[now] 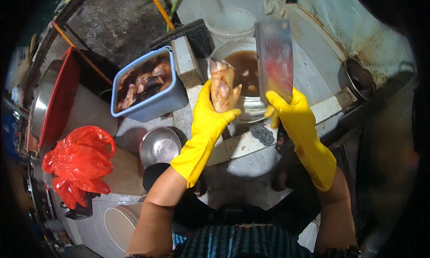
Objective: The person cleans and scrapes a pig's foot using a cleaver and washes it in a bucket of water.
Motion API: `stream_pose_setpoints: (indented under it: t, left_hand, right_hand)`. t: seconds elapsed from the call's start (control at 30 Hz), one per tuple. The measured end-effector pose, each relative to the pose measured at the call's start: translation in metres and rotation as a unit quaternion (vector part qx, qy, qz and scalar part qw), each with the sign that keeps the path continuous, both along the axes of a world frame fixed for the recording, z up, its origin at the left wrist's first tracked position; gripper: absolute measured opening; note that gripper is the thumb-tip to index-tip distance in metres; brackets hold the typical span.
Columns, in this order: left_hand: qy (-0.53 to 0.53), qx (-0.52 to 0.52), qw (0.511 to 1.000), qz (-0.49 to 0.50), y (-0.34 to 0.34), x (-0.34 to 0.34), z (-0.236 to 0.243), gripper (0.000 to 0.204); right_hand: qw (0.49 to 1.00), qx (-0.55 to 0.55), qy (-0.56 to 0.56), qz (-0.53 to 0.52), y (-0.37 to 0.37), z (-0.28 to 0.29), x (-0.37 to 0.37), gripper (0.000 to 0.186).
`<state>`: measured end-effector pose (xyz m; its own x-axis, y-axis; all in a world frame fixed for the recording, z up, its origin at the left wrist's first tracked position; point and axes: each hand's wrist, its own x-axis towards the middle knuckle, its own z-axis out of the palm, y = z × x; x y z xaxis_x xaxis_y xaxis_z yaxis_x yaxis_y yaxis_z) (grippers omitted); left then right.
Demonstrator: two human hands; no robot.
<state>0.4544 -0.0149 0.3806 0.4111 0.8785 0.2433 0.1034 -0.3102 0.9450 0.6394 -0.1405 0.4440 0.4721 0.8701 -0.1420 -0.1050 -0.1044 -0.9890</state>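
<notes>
In a yellow rubber glove, my left hand [205,119] is closed around a pale pig's trotter [221,90], its hoof end split into toes. My right hand [290,112], gloved the same way, grips a cleaver [274,56] whose broad blade points up and away from me. The blade and the trotter are apart. Behind and below both hands stands a white bucket [251,106] with murky brown water [242,63] in it. The cleaver hides part of its right side. A dark steel wool scourer [262,134] lies on the tiled ledge in front of the bucket.
A blue tub [154,106] of meat pieces in dark liquid stands at left. Nearer are a steel bowl [160,147], a red plastic bag [83,161] and white buckets [120,224]. A red basin [56,103] leans far left. A pan [359,78] sits at right.
</notes>
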Motion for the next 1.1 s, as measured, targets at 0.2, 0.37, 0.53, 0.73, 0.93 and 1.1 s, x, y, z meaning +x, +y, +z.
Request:
stream_pose_setpoints:
  t: [0.2,0.37,0.53,0.73,0.93,1.1]
  left_hand:
    - [-0.041,0.061,0.997,0.038,0.026,-0.013,0.016,0.101]
    - [-0.048,-0.063,0.996,0.040,0.046,-0.027,0.011,0.101]
    - [-0.031,-0.112,0.993,0.009,0.047,-0.038,0.030,0.099]
    - [-0.026,-0.108,0.993,-0.026,0.048,-0.043,0.033,0.099]
    - [0.003,-0.051,0.998,0.023,0.045,-0.042,0.030,0.099]
    - [0.030,0.003,0.999,0.043,0.042,-0.035,0.036,0.098]
  right_hand:
    - [0.989,-0.077,-0.003,0.124,-0.009,-0.005,-0.008,0.019]
    - [0.955,-0.140,-0.201,0.168,-0.015,-0.001,-0.013,0.021]
    - [0.905,-0.046,-0.403,0.128,-0.008,-0.019,-0.008,0.021]
    - [0.932,-0.051,-0.355,0.057,-0.004,-0.029,0.010,0.021]
    - [0.927,-0.053,-0.362,0.081,-0.012,-0.020,0.002,0.023]
    - [0.913,-0.053,-0.392,0.104,-0.008,-0.027,0.000,0.021]
